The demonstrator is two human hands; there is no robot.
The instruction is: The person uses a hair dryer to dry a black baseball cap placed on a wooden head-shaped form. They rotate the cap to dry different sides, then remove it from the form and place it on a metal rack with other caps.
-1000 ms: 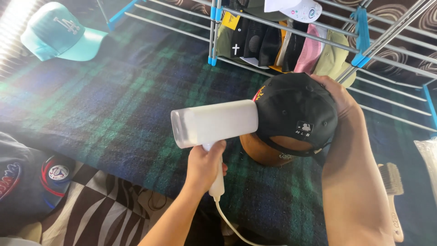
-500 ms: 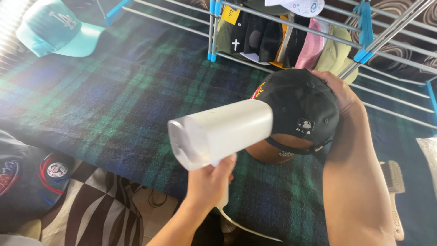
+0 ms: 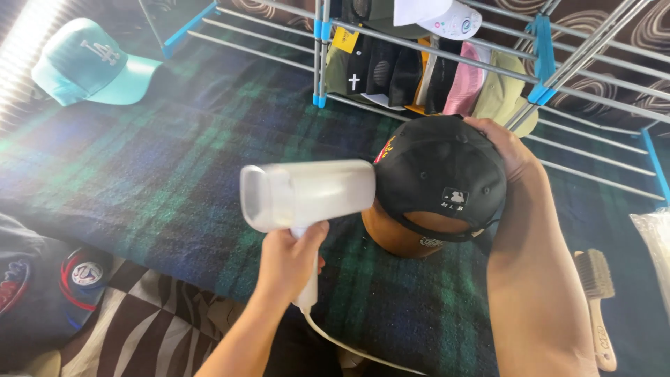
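Left hand (image 3: pixel 289 258), at six o'clock, has its fingers wrapped tight around the handle of a white handheld steamer (image 3: pixel 307 194). Right hand (image 3: pixel 506 150), at three o'clock, cups a black cap (image 3: pixel 443 174) on a wooden form (image 3: pixel 398 234), fingers spread over the crown; the steamer's head touches the cap's left side.

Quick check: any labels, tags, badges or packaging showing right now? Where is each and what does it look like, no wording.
Small white patch: back of black cap.
Yellow hang tag: on rack, rectangular.
Round badge: dark garment, lower left, red-ringed.
Clear plastic bag: right edge.
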